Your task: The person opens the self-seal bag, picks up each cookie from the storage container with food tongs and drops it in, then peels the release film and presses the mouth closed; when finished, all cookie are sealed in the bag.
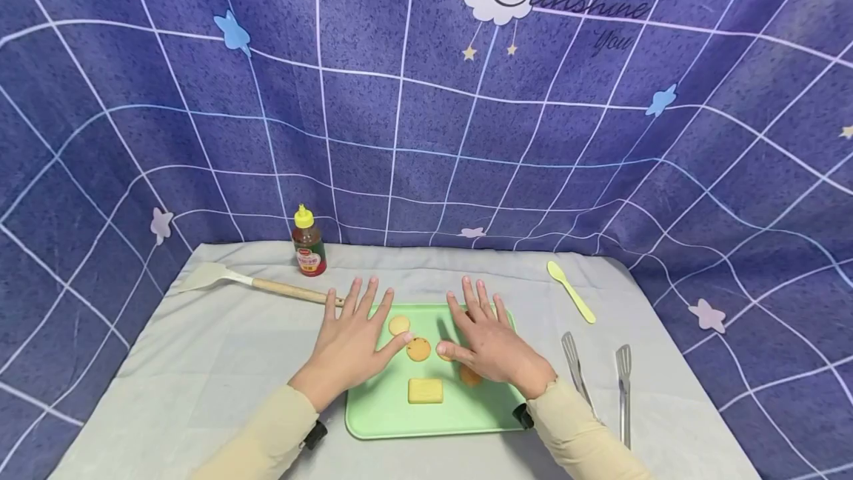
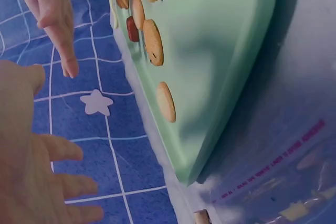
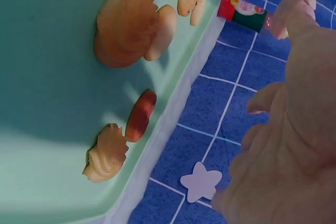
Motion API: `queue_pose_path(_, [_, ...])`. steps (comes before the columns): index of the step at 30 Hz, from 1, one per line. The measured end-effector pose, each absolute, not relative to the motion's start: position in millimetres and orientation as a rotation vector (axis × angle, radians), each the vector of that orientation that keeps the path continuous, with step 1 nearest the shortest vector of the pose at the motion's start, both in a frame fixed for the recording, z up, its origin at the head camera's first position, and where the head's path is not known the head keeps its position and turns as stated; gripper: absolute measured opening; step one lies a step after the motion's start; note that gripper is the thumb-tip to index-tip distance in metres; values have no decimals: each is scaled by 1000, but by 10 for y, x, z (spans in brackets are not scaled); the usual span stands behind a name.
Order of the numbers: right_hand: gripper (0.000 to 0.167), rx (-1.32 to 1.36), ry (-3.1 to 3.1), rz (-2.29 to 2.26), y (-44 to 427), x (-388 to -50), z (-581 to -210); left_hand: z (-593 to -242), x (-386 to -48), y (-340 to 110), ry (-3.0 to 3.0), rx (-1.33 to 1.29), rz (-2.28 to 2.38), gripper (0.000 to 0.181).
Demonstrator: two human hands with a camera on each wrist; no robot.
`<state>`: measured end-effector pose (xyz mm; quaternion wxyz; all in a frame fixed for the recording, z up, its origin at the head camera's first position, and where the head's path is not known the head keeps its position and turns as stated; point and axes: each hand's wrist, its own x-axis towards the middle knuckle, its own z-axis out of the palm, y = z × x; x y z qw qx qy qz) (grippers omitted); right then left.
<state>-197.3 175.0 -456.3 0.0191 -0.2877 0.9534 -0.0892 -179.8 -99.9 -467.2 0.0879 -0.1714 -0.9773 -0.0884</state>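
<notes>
Both hands are held over a light green tray (image 1: 386,421) with fingers spread and nothing gripped. My left hand (image 1: 349,347) is above the tray's left edge, its thumb in line with a pale round cookie (image 1: 399,325) and a speckled round cookie (image 1: 418,350). Over the right side is my right hand (image 1: 489,347), partly hiding the cookies beneath. A rectangular yellow biscuit (image 1: 425,391) lies near the tray's front. In the right wrist view, a swirled cookie (image 3: 107,153), a reddish-brown biscuit (image 3: 140,116) and a larger ridged cookie (image 3: 128,24) show on the tray.
Behind the tray's left side stands a sauce bottle (image 1: 309,250) with a yellow cap. A wooden-handled spatula (image 1: 280,287) points toward the tray. At right lie a yellow spoon (image 1: 570,292) and two slotted metal utensils (image 1: 574,361). A patterned blue cloth (image 1: 426,132) hangs behind the table.
</notes>
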Motion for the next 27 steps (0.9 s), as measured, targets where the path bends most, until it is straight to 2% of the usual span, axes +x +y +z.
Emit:
queue_pose_path(4, [82, -985, 2990, -365, 1753, -1995, -4588, -4681, -1781, -1057, -2878, -557, -321, 80])
queue_pose_path(8, [64, -1187, 3030, -543, 1744, -2025, -4585, -4707, -1770, -1147, -2831, -625, -457, 73])
queue_pose_path(13, [47, -1318, 3043, -675, 1682, -2025, -4547, -4762, -1720, -1334, -2781, -662, -678, 57])
queue_pose_path(21, [38, -1301, 2890, -712, 1473, -2075, -4543, -4812, -1696, -1830, -2794, -707, -764, 41])
queue_pose_path(27, [40, -1304, 2745, -680, 1161, -2127, -4546, -4861, -1656, -2186, -2824, -739, -672, 34])
